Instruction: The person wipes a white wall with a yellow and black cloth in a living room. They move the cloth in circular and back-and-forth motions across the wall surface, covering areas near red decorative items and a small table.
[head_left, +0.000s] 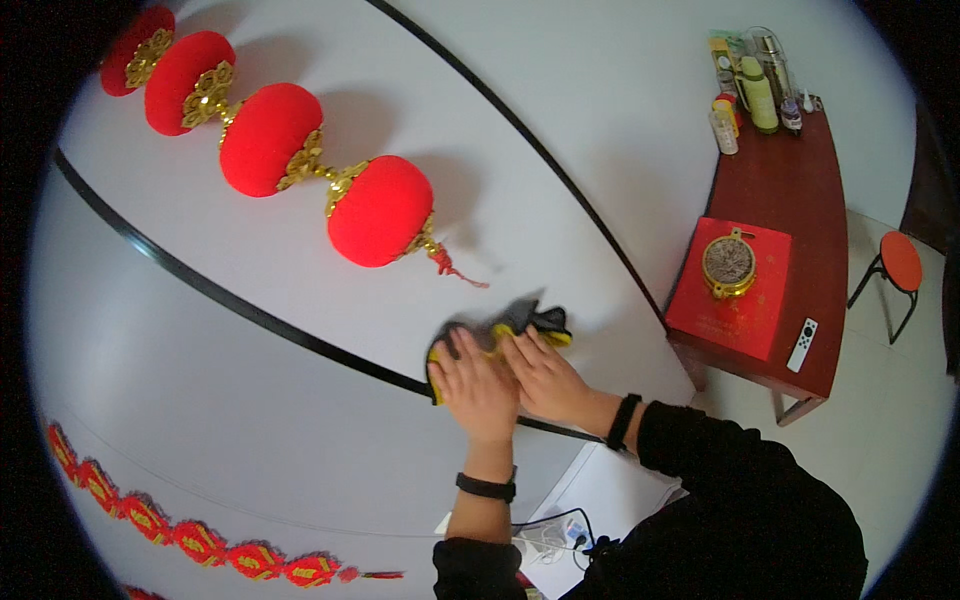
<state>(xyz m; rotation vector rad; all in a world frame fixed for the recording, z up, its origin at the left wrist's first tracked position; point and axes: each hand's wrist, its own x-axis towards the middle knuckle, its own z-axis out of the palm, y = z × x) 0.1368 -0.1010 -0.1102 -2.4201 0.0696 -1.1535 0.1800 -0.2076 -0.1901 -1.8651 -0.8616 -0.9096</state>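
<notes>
A grey and yellow cloth (517, 319) with dark edging lies bunched against a white wall panel (360, 315). My left hand (476, 386) presses its left part flat to the surface, close to a black trim strip (300, 330). Beside it, my right hand (547, 375) holds down the right part of the cloth, where a fold sticks out past the fingers. The hands touch or nearly touch; slight blur covers the left fingers. Above them hangs a string of red lantern ornaments (382, 210) with gold fittings, its thin red tassel (457, 270) ending just over the cloth.
At right stands a dark red wooden table (810, 225) bearing a red box (735, 330), a gold round ornament (729, 262), a white remote control (802, 345), a green flask (759, 97) and bottles. An orange-topped stool (900, 261) stands beyond. Cables (555, 540) lie below my arms. Red hanging decorations (199, 541) line the lower left.
</notes>
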